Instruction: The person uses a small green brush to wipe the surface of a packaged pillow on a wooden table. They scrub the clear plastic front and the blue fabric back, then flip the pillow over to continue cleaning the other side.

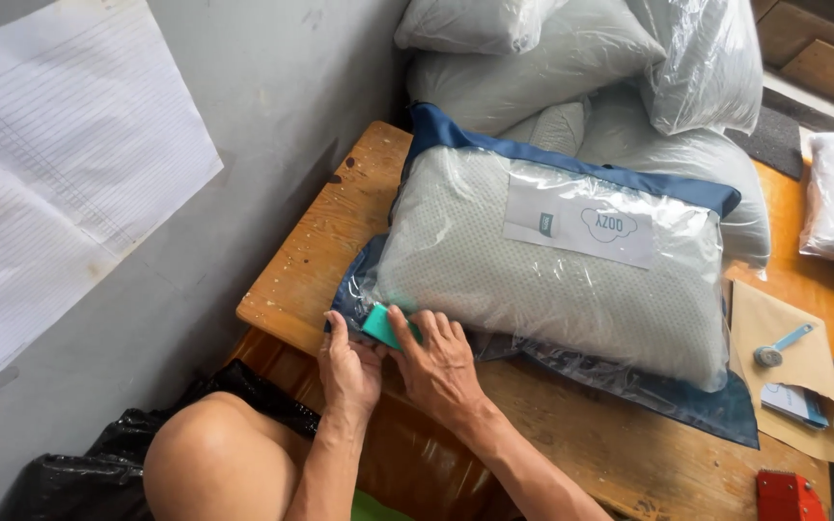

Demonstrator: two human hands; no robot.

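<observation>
Head view: both hands pinch a small teal tag at the near corner of a bagged pillow; left hand grips beneath, right hand presses fingers over it. The pillow, in clear plastic with blue trim, lies on a wooden table. This looks like sealing the bag's corner, which calls for steady pressure along the edge.

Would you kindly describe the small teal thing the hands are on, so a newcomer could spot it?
Find the wooden table by the grey wall, with a bagged pillow lying on it. At the bag's near corner, left hand and right hand press a small teal block, the only teal piece there.
</observation>
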